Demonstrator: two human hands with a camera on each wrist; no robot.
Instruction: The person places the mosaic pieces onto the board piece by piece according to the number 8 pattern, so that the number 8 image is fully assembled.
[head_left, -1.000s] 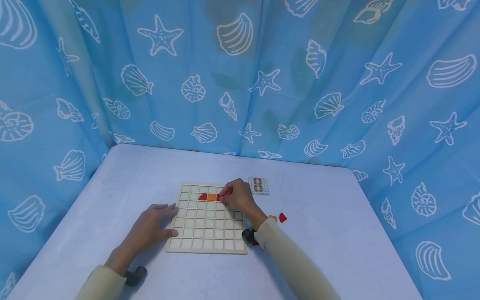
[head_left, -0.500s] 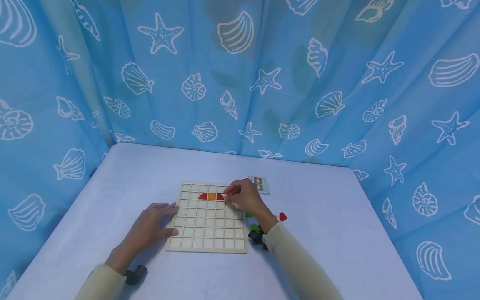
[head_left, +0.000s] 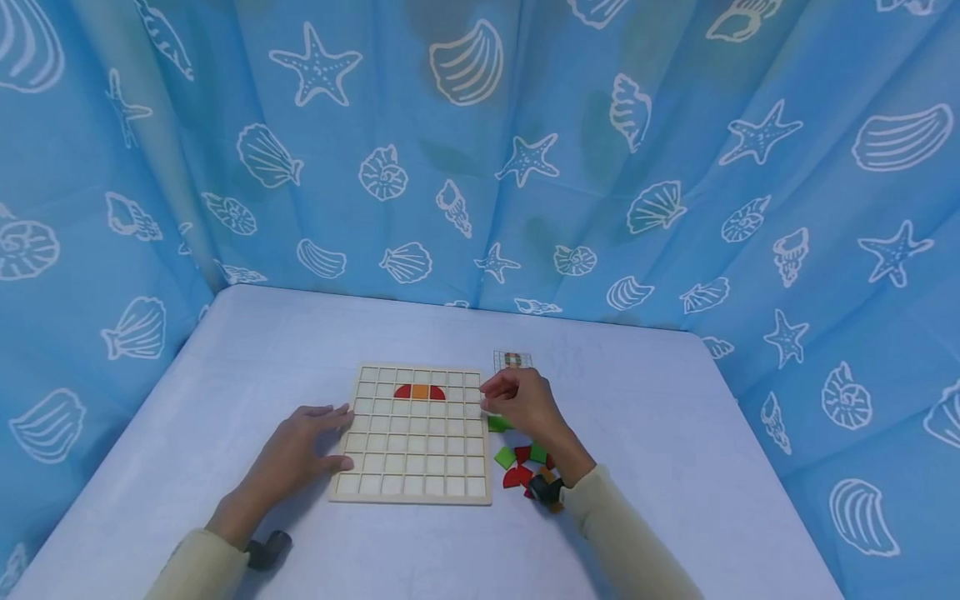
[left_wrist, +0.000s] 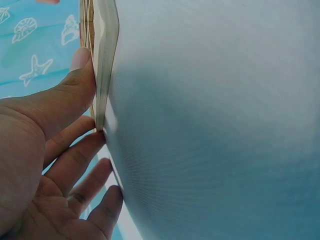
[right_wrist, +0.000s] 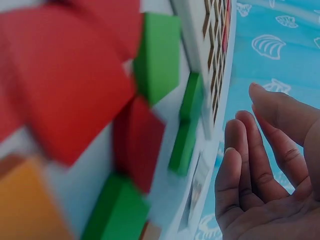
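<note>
A light wooden grid board (head_left: pixel 408 450) lies on the white table. In one of its upper rows sit a red quarter-round block (head_left: pixel 402 392), an orange square block (head_left: pixel 420 392) and another red quarter-round block (head_left: pixel 437 392). My left hand (head_left: pixel 292 446) rests at the board's left edge; in the left wrist view its thumb and fingers (left_wrist: pixel 70 160) touch the rim, spread and fairly straight. Just off the board's upper right edge hovers my right hand (head_left: pixel 532 410). The right wrist view shows nothing between its loosely bent fingers (right_wrist: pixel 257 165).
Loose red, green and orange blocks (head_left: pixel 517 477) lie right of the board, partly under the right wrist. Green blocks (head_left: pixel 498 424) lie against its right edge. A small pattern card (head_left: pixel 512 359) lies beyond the right hand, partly hidden. A blue shell-print curtain (head_left: pixel 480 167) surrounds the table.
My right hand has let go of the second red quarter-round block, left it in the grid beside the orange one, and moved right off the board. The left hand has stayed put.
</note>
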